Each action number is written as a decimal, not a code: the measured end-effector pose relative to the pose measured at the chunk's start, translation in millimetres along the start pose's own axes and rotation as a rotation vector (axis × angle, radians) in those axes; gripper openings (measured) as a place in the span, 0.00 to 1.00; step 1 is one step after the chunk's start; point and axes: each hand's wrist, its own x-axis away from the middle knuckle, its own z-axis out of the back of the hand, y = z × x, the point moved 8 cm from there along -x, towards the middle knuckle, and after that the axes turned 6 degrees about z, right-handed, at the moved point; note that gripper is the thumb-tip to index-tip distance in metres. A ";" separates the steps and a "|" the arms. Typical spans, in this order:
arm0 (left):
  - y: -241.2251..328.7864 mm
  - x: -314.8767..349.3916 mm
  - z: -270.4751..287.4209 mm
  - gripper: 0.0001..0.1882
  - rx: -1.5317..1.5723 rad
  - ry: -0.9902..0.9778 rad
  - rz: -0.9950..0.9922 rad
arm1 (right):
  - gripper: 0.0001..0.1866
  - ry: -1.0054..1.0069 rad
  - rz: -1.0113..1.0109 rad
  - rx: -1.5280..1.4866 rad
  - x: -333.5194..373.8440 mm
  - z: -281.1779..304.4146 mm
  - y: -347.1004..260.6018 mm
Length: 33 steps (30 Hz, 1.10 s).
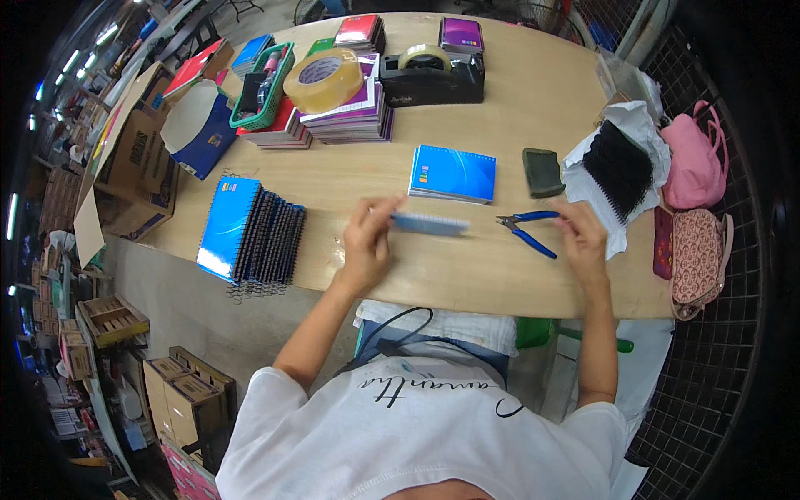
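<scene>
A small blue-covered notebook block (431,223), blurred and seen almost edge-on, is pinched in my left hand (369,242) above the table. My right hand (583,240) has its fingers curled at the end of one handle of the blue-handled wire cutters (530,229). Whether it grips that handle or something else is hidden. The cutters' two handles are spread, with the jaws pointing left. Just beyond the block lies a short stack of blue notebooks (452,173). Left of my left hand stands a pile of blue notebooks (250,233) with black spiral coils projecting from it.
Black plastic coils (618,171) rest on white paper beside a dark green block (543,172). Farther back are a tape dispenser (433,79), a large tape roll (323,81), a green basket (265,92) and notebook stacks. Cardboard boxes (137,158) stand left, pouches (698,254) right.
</scene>
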 end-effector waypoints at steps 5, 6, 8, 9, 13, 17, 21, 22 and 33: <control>4.3 12.3 -12.8 0.14 -0.024 0.077 -0.026 | 0.11 -0.093 -0.114 -0.223 9.3 -56.9 -21.6; 3.8 11.1 -15.8 0.14 -0.015 0.095 -0.024 | 0.10 -0.113 -0.151 -0.242 9.8 -64.5 -23.0; 1.0 11.8 -19.8 0.14 0.008 0.116 -0.002 | 0.10 -0.078 -0.204 -0.296 6.4 -72.2 -30.9; -1.9 12.3 -21.6 0.14 0.022 0.120 0.018 | 0.09 -0.059 -0.229 -0.324 4.5 -73.7 -32.8; -0.2 13.2 -26.9 0.13 0.046 0.123 0.035 | 0.10 -0.102 -0.206 -0.218 -3.6 -75.7 -36.2; 2.4 14.3 -28.3 0.12 0.051 0.133 0.035 | 0.09 -0.080 -0.043 -0.216 -6.7 -77.1 -43.9; 2.8 13.9 -28.1 0.12 0.065 0.150 0.043 | 0.09 -0.152 0.010 -0.284 -7.3 -77.0 -43.7; 2.7 13.8 -28.5 0.11 0.071 0.150 0.044 | 0.09 -0.162 0.019 -0.312 -7.2 -78.1 -44.5; 3.6 14.0 -29.2 0.11 0.061 0.152 0.054 | 0.11 -0.236 -0.003 -0.128 -7.7 -85.1 -59.6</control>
